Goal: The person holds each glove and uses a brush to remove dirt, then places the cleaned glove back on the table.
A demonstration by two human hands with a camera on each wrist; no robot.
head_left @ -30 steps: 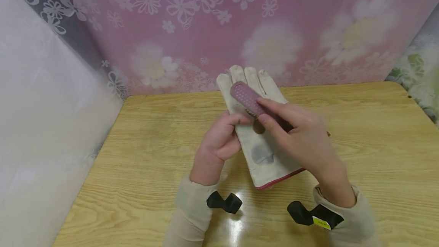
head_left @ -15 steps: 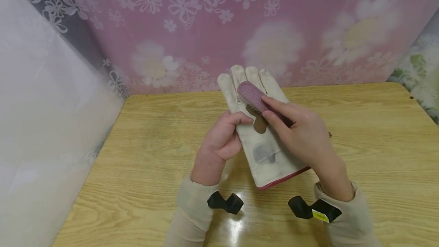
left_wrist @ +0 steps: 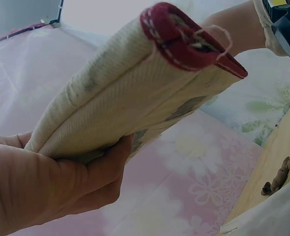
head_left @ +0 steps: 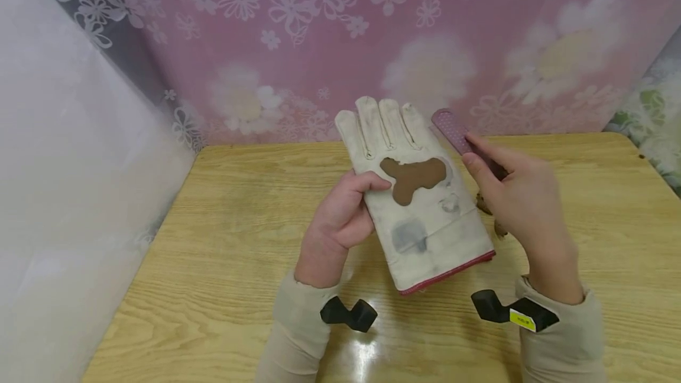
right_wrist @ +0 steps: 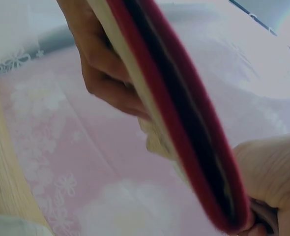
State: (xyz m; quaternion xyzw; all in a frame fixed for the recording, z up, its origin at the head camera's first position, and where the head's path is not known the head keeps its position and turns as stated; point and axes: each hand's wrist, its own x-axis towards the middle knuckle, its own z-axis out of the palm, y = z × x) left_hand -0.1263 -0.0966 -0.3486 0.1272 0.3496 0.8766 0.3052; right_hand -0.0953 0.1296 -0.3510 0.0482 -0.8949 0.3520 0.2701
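Observation:
My left hand (head_left: 337, 220) grips an off-white cloth glove (head_left: 444, 232) by its side, thumb on top and fingers underneath. The glove is tilted above the table, fingers pointing away, its red-edged cuff toward me. A smooth brown patch (head_left: 415, 176) lies across its palm area, with a grey smudge (head_left: 409, 235) lower down. To the right of the glove, my right hand (head_left: 524, 200) pinches a brush (head_left: 451, 130) with a pinkish-purple dotted back; its bristles are hidden. From the left wrist, the glove's underside (left_wrist: 101, 108) shows above curled fingers. The cuff opening (right_wrist: 184, 108) fills the right wrist view's middle.
Brown crumbly lumps (left_wrist: 282, 172) lie on the wooden table (head_left: 239, 241), partly behind the right hand in the head view. A pink flowered curtain (head_left: 319, 46) stands along the table's back edge, and a whitish sheet (head_left: 80, 135) hangs at the left.
The brush has moved right, off the glove, with my right hand, uncovering the whole brown patch. Its bristles showed half a second ago. My left hand and the glove have hardly moved.

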